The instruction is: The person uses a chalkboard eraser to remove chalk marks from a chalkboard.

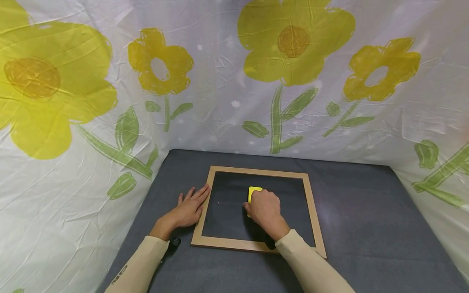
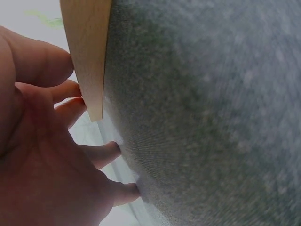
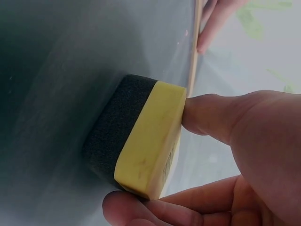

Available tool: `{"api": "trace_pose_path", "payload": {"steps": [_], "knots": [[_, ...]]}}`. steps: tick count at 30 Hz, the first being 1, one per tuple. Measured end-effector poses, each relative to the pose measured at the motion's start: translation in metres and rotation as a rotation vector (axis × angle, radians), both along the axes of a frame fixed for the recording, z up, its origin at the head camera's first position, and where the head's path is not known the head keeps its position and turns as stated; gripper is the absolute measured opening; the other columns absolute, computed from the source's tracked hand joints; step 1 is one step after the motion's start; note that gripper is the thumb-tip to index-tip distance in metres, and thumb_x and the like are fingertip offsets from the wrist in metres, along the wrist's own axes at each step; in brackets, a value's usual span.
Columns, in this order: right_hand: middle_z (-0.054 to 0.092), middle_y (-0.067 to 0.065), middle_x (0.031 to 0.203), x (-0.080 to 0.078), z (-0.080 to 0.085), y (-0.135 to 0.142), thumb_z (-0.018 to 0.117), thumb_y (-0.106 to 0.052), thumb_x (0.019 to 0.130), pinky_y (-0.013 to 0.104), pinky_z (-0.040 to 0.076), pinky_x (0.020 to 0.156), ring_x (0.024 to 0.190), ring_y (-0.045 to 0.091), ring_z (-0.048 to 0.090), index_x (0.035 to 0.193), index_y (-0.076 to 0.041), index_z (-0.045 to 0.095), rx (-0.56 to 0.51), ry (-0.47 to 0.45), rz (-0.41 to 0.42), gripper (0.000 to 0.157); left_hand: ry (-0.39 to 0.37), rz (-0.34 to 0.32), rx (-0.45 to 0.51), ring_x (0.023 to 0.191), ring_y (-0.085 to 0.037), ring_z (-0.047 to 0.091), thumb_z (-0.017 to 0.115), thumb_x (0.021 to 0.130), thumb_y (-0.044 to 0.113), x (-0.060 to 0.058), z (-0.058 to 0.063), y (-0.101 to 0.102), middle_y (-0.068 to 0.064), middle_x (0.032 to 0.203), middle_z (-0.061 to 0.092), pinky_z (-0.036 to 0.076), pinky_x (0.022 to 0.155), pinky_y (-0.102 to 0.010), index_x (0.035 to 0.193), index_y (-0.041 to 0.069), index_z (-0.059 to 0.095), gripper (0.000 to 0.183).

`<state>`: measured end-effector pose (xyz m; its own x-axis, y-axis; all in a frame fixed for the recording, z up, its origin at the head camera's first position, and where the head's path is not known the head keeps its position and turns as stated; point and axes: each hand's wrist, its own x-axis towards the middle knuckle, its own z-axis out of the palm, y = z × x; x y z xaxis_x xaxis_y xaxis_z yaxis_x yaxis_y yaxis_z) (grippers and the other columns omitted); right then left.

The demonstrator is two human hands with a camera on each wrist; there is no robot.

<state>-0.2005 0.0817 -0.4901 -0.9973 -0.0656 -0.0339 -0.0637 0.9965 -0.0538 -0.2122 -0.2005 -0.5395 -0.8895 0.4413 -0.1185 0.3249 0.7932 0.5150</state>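
A blackboard (image 1: pixel 227 219) with a light wooden frame (image 1: pixel 227 243) lies flat on the dark cloth. My right hand (image 1: pixel 265 207) grips a yellow and black board eraser (image 3: pixel 150 136) between thumb and fingers, over the middle of the board. In the right wrist view the eraser's black felt side faces the dark surface. At the board's left side my left hand (image 1: pixel 187 209) rests with fingers spread. Its fingertips touch the wooden frame edge (image 2: pixel 89 56), while other fingers reach down to the cloth.
Dark grey cloth (image 1: pixel 366 219) covers the table around the board. A white curtain (image 1: pixel 216 110) printed with yellow flowers hangs behind and at both sides. A small pale speck (image 1: pixel 218 202) shows on the board's left part.
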Motion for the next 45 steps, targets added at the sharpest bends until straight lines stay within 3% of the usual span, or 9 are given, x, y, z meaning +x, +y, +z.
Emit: {"api": "trace_pose_path", "payload": {"steps": [8,16,20,22,29,37,45], "knots": [[0.070,0.012,0.079,-0.002,0.001,-0.009,0.081,-0.053,0.096,0.042,0.062,0.059,0.067,0.027,0.067,0.095,-0.002,0.079,-0.004,-0.009,0.018,0.051,0.012,-0.008,0.007,0.163,-0.062,0.014,0.051,0.111,0.009,-0.001,0.000,-0.001,-0.011,0.184,0.022,0.004,0.119,-0.090,0.175,0.011,0.029,0.067],[0.069,0.010,0.075,-0.002,0.002,-0.017,0.081,-0.053,0.096,0.041,0.061,0.057,0.066,0.026,0.068,0.091,-0.004,0.079,-0.014,0.009,0.050,0.049,0.054,0.013,0.064,0.165,-0.059,0.015,0.052,0.110,0.013,-0.009,-0.026,-0.005,-0.009,0.183,0.025,0.002,0.119,-0.090,0.174,0.014,0.032,0.067],[0.068,0.009,0.072,-0.002,0.002,-0.021,0.081,-0.052,0.096,0.041,0.060,0.055,0.063,0.026,0.068,0.087,-0.005,0.078,-0.018,0.029,0.069,0.048,0.077,0.009,0.066,0.164,-0.060,0.016,0.053,0.110,0.014,-0.012,-0.031,-0.007,-0.008,0.183,0.026,0.003,0.119,-0.090,0.174,0.015,0.034,0.067],[0.068,0.009,0.072,-0.002,0.002,-0.023,0.082,-0.052,0.096,0.041,0.060,0.054,0.063,0.026,0.068,0.086,-0.005,0.078,-0.014,0.041,0.076,0.048,0.066,0.013,0.069,0.165,-0.059,0.015,0.052,0.110,0.014,-0.011,-0.029,-0.006,-0.008,0.183,0.026,0.002,0.120,-0.089,0.174,0.015,0.034,0.067],[0.070,0.010,0.074,-0.003,0.002,-0.030,0.081,-0.053,0.096,0.041,0.061,0.054,0.064,0.026,0.069,0.089,-0.004,0.079,-0.005,0.051,0.085,0.050,0.018,-0.005,-0.008,0.164,-0.061,0.015,0.049,0.112,0.010,-0.002,0.003,0.000,-0.011,0.184,0.023,0.006,0.119,-0.090,0.175,0.010,0.030,0.065],[0.073,0.011,0.077,-0.002,-0.001,-0.041,0.081,-0.054,0.096,0.042,0.063,0.057,0.066,0.027,0.072,0.092,-0.004,0.081,-0.004,0.045,0.094,0.050,0.051,0.006,0.067,0.164,-0.060,0.014,0.050,0.111,0.013,-0.009,-0.026,-0.006,-0.008,0.184,0.024,0.003,0.120,-0.089,0.175,0.016,0.030,0.067],[0.075,0.010,0.078,-0.003,-0.002,-0.050,0.080,-0.055,0.096,0.042,0.063,0.057,0.067,0.027,0.073,0.094,-0.005,0.082,0.023,0.051,0.108,0.050,0.065,0.001,0.066,0.163,-0.062,0.016,0.050,0.111,0.013,-0.007,-0.027,-0.007,-0.008,0.183,0.025,0.003,0.117,-0.092,0.175,0.016,0.031,0.067]]}}
